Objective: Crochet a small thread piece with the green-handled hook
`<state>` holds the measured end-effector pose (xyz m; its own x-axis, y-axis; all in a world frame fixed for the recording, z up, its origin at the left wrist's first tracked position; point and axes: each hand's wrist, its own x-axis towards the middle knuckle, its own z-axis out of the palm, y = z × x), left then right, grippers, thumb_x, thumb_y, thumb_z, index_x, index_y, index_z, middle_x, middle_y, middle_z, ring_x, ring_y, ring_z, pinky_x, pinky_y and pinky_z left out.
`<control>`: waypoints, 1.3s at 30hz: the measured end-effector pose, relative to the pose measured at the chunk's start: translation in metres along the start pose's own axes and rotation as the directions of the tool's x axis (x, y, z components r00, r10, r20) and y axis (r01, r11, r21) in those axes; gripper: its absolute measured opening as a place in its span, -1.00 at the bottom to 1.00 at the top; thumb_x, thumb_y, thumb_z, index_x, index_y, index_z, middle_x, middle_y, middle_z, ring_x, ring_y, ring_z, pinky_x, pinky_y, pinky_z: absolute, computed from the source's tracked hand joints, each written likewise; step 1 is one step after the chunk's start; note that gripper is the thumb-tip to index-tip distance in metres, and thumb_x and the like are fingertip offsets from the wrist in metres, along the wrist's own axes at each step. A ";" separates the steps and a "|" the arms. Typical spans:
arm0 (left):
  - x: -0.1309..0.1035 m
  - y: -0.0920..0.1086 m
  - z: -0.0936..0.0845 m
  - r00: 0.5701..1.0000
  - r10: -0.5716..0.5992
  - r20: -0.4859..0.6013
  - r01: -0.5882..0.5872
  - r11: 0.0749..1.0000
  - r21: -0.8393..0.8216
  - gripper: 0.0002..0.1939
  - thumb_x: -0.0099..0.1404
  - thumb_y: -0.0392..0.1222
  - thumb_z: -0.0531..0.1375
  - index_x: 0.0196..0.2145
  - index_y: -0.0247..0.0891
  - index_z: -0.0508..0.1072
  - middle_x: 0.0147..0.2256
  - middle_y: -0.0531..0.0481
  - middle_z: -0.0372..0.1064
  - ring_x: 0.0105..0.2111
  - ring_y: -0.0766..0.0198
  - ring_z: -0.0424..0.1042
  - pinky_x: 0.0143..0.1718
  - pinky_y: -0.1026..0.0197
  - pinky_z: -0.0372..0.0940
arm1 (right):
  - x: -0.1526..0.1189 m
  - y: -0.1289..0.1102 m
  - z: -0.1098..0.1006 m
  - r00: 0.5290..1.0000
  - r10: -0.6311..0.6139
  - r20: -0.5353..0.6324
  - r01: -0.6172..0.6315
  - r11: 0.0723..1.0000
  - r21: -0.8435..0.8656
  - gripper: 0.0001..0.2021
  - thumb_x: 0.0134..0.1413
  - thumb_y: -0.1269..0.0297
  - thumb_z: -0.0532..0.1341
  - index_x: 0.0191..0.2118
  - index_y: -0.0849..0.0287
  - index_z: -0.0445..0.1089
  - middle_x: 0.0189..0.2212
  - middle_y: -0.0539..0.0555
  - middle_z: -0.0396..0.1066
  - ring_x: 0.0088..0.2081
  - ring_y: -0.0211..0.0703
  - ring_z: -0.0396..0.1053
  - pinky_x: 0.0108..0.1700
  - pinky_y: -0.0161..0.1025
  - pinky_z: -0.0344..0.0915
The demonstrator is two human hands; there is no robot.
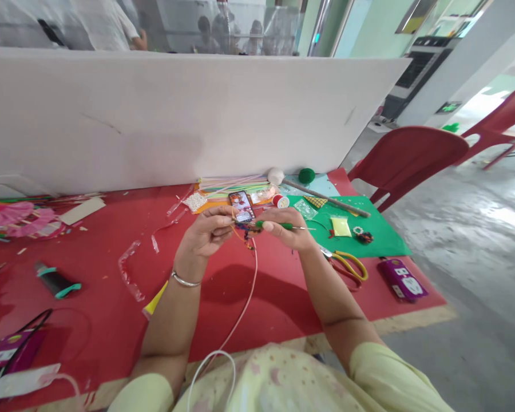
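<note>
My left hand (210, 232) pinches a small dark multicoloured piece (242, 230) with orange thread, held above the red table. In my right hand (285, 226) is a thin green-handled metal tool (283, 226), its handle between thumb and fingers. One metal end sticks out to the right, while the other end meets the small piece between my hands. Fingers hide part of the piece and the tool's tip. Just behind my hands stands a phone (241, 206) with a lit screen. A pale cable (253, 280) runs from there down towards my lap.
Yellow-and-red-handled scissors (349, 268) and a purple box (402, 280) lie at right. A green sheet (369, 209) bears a grey rod (326, 197) and a yellow packet (340, 226). A white partition (175, 120) borders the red table (103, 257). A black-and-teal tool (58, 281) lies left.
</note>
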<state>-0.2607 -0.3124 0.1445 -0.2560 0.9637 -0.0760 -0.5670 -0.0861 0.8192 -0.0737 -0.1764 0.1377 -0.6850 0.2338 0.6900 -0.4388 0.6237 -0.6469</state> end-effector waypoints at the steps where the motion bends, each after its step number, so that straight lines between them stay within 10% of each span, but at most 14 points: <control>1: 0.000 -0.002 0.002 1.000 0.013 -0.006 -0.013 1.000 -0.001 -0.76 -0.10 -0.36 0.42 -0.37 -0.38 0.64 -0.64 0.13 0.23 -0.71 0.60 -0.05 -0.70 0.47 -0.10 | -0.001 0.003 0.004 0.998 0.050 -0.022 -0.049 0.998 0.046 -0.75 0.35 0.15 0.25 -0.18 0.14 0.65 -0.33 0.07 0.64 -0.31 -0.17 0.59 -0.22 -0.30 0.49; 12: 0.000 -0.008 0.021 0.933 0.317 -0.168 -0.309 0.948 0.075 -0.73 -0.04 -0.34 0.45 -0.30 -0.26 0.68 -0.49 0.07 0.49 -0.72 0.61 0.02 -0.71 0.42 -0.10 | -0.003 0.010 0.047 0.885 0.384 -0.263 -0.303 0.905 0.299 -0.53 0.30 -0.17 0.20 -0.28 0.17 0.58 -0.46 0.03 0.52 -0.44 -0.19 0.49 -0.37 -0.27 0.47; 23: 0.011 -0.040 0.036 0.759 0.508 -0.407 -0.433 0.861 0.266 -0.68 0.05 -0.26 0.45 -0.18 -0.19 0.67 -0.47 0.13 0.46 -0.62 0.52 0.23 -0.62 0.39 0.09 | -0.007 0.007 0.067 0.885 0.197 -0.422 -0.253 0.964 -0.078 -0.58 0.41 -0.07 0.10 -0.15 0.19 0.51 -0.34 0.12 0.57 -0.35 -0.17 0.54 -0.26 -0.25 0.51; 27: 0.009 -0.037 0.038 0.802 0.422 -0.422 -0.405 0.904 0.134 -0.72 0.01 -0.27 0.45 -0.25 -0.25 0.65 -0.49 0.12 0.45 -0.66 0.54 0.17 -0.67 0.40 0.03 | -0.016 0.021 0.072 0.923 -0.055 -0.381 -0.107 0.914 -0.391 -0.58 0.41 -0.05 0.11 0.00 0.19 0.50 -0.14 0.27 0.61 -0.09 -0.01 0.59 0.01 -0.11 0.52; 31: 0.006 -0.018 0.024 0.956 0.192 -0.222 -0.202 0.979 -0.023 -0.78 -0.05 -0.30 0.46 -0.38 -0.32 0.60 -0.64 0.18 0.24 -0.73 0.60 -0.03 -0.72 0.45 -0.11 | -0.014 0.030 0.057 0.950 -0.135 -0.281 0.015 0.920 -0.392 -0.51 0.38 -0.13 0.11 0.03 0.19 0.52 -0.17 0.23 0.63 -0.13 -0.06 0.61 -0.04 -0.18 0.53; 39: 0.002 -0.001 0.007 0.975 0.155 -0.159 -0.154 0.988 0.021 -0.79 -0.03 -0.35 0.42 -0.35 -0.35 0.60 -0.68 0.23 0.11 -0.72 0.59 -0.07 -0.70 0.48 -0.10 | -0.006 0.032 0.023 0.982 -0.156 -0.109 0.115 0.942 -0.315 -0.48 0.30 -0.17 0.17 0.05 0.16 0.56 -0.18 0.21 0.65 -0.14 -0.08 0.63 -0.04 -0.23 0.52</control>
<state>-0.2556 -0.3091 0.1476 -0.4617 0.8863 -0.0371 -0.5046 -0.2280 0.8327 -0.0975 -0.1749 0.1055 -0.5407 0.2130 0.8138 -0.3087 0.8497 -0.4275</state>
